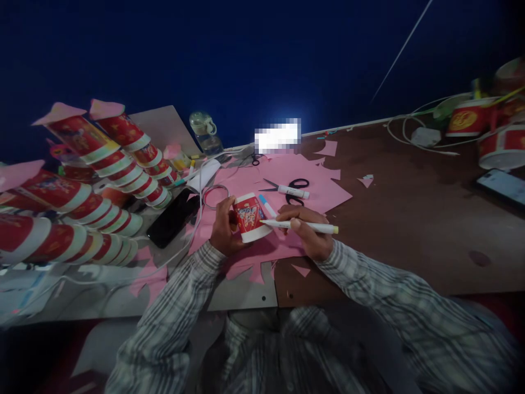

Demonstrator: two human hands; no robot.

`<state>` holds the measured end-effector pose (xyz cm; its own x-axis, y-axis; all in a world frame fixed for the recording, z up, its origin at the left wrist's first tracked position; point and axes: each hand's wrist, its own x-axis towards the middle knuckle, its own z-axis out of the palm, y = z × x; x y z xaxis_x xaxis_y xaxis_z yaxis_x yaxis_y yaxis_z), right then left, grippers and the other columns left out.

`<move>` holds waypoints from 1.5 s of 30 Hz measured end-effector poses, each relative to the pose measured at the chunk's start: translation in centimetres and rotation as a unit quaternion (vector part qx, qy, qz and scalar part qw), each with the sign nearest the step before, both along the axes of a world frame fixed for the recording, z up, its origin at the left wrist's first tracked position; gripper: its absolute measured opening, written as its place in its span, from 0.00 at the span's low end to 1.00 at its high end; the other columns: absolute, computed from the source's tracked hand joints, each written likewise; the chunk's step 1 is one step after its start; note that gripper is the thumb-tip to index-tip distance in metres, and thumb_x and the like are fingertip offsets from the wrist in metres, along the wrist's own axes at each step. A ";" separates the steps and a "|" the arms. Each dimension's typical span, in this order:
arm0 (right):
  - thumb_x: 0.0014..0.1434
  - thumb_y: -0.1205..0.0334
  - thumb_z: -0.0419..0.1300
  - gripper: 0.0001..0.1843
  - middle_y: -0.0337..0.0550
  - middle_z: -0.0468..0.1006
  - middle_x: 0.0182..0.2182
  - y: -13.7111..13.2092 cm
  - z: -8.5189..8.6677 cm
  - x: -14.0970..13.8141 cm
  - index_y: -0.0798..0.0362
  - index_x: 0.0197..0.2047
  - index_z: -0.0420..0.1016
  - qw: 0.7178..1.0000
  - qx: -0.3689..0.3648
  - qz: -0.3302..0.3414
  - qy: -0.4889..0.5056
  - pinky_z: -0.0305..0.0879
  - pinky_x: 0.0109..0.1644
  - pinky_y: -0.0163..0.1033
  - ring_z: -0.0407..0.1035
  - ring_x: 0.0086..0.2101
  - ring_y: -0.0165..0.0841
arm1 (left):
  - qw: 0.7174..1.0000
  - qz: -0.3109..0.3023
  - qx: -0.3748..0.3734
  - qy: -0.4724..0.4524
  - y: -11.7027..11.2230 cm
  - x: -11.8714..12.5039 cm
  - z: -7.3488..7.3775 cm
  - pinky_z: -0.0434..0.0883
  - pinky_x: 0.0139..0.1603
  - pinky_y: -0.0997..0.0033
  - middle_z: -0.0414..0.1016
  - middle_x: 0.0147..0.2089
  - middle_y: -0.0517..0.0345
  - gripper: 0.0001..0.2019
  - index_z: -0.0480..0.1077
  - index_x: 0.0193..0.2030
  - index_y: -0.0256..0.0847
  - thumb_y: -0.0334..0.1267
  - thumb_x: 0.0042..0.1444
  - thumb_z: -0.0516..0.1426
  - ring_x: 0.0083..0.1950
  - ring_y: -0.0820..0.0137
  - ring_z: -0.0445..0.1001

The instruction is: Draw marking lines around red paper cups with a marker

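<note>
My left hand (225, 229) grips a red paper cup (249, 216) with a white rim and printed pattern, held tilted above pink paper (328, 186). Between the fingers of my right hand (309, 235) is a white marker (318, 225) with a yellow end; its tip meets the cup's printed side or lies just in front of it. A blue-ended marker (267, 206) lies beside the cup. Farther back rest scissors (294, 190) with black handles, spread apart, and a white glue stick or marker (294, 191) across them. A roll of tape (216, 196) sits near my left hand.
Several stacks of red cups (135, 175), some with pink paper tops, crowd the left. A black phone (172, 221) and a white cable (200, 191) lie near them. Behind stands a clear bottle (205, 133). At right are more red cups (470, 117) and another phone (506, 189).
</note>
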<state>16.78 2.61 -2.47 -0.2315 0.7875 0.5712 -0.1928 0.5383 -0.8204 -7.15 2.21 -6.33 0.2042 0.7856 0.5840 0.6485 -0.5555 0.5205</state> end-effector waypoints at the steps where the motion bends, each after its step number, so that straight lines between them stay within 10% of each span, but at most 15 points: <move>1: 0.68 0.54 0.55 0.15 0.41 0.76 0.26 -0.1 0.0 0.0 0.52 0.42 0.80 1.000 0.008 0.016 0.010 0.71 0.37 0.44 0.72 0.29 0.34 | 1.000 -0.005 -0.004 -0.023 0.0 0.1 0.1 0.74 0.29 0.70 0.61 0.60 0.35 0.55 0.47 0.71 0.40 0.62 0.44 0.68 0.39 0.65 0.77; 20: 0.68 0.46 0.54 0.20 0.41 0.78 0.26 0.6 1.0 0.1 0.53 0.40 0.80 0.995 -0.009 -0.096 -0.024 0.71 0.34 0.42 0.73 0.28 0.33 | 0.985 -0.084 -0.012 -0.151 0.2 1.3 0.6 0.72 0.26 0.77 0.68 0.61 0.41 0.51 0.54 0.69 0.46 0.52 0.42 0.73 0.37 0.71 0.77; 38: 0.67 0.44 0.55 0.22 0.44 0.79 0.29 0.5 0.8 0.0 0.53 0.39 0.80 0.996 -0.023 -0.078 -0.027 0.71 0.34 0.43 0.73 0.29 0.34 | 0.987 -0.070 -0.004 -0.145 0.2 1.2 0.4 0.74 0.28 0.75 0.67 0.61 0.40 0.49 0.54 0.68 0.46 0.54 0.43 0.72 0.35 0.72 0.77; 45: 0.68 0.50 0.55 0.17 0.43 0.77 0.27 -0.1 -0.1 -0.2 0.54 0.43 0.80 0.999 -0.040 0.027 0.001 0.67 0.32 0.42 0.70 0.27 0.33 | 0.992 -0.022 -0.021 -0.125 0.6 0.6 -0.3 0.77 0.31 0.70 0.64 0.61 0.38 0.51 0.53 0.69 0.44 0.57 0.42 0.71 0.37 0.68 0.77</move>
